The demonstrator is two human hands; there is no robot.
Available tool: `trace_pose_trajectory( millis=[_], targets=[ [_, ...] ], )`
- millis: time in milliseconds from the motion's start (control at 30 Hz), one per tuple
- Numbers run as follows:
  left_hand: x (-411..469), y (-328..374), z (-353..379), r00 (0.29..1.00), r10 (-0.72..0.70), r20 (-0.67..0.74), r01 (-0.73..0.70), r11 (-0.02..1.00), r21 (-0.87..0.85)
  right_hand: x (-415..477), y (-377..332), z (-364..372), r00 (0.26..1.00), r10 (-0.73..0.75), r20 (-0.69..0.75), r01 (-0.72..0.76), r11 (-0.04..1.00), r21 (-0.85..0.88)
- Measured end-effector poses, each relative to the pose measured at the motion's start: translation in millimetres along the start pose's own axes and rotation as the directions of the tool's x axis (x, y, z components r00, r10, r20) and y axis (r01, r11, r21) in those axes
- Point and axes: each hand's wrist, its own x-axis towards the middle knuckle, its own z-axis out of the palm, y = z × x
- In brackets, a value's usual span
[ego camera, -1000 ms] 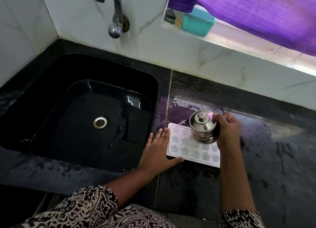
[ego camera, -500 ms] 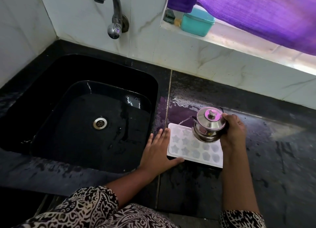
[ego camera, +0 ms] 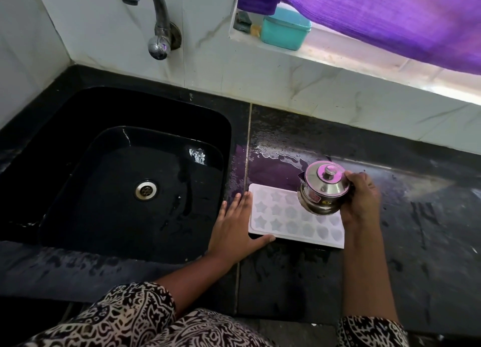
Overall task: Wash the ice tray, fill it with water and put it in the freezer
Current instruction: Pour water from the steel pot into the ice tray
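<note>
Flat and relaxed, my left hand lies on the black counter against the left short end of the ice tray. The fingers are straight and together along that end, and the thumb is spread out along the tray's near edge at the corner. It braces the tray without gripping it. Both forearms reach out from black-and-white patterned sleeves at the bottom of the view.

The tray is white and lies flat on the counter just right of the sink. It has star-shaped cavities towards its left and rounder, heart-like ones towards its right. Whether they hold water I cannot tell.

My right hand grasps a small steel kettle from its right side, fingers curled round the part I cannot see. The wrist is bent inward over the tray's right end. The kettle hangs over the far right part of the tray with its lid on, knob up, close to upright, and its short spout on the far left side.

Beyond the tray a puddle shines on the counter. The black sink basin is wet, with a steel drain in its floor. A curved metal tap stands on the white tiled wall above the basin. To the right of the tap, a teal lidded box sits on the window ledge under a hanging purple cloth.
</note>
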Motion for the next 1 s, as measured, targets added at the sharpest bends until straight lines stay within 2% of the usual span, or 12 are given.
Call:
trace_pose_trajectory(
  millis=[467, 1000],
  targets=[
    [0.0, 0.0, -1.1, 1.0, 0.004, 0.001, -0.004, 1.0, 0.01, -0.9, -3.7, -1.1, 1.0, -0.009, -0.03, 0.002, 0.975, -0.222],
    [-0.4, 1.3, -2.5, 1.0, -0.001, -0.007, 0.001, 1.0, -0.006, -1.9, -3.9, 2.2, 0.999, 0.027, -0.036, -0.035, 0.967, -0.254]
  ],
)
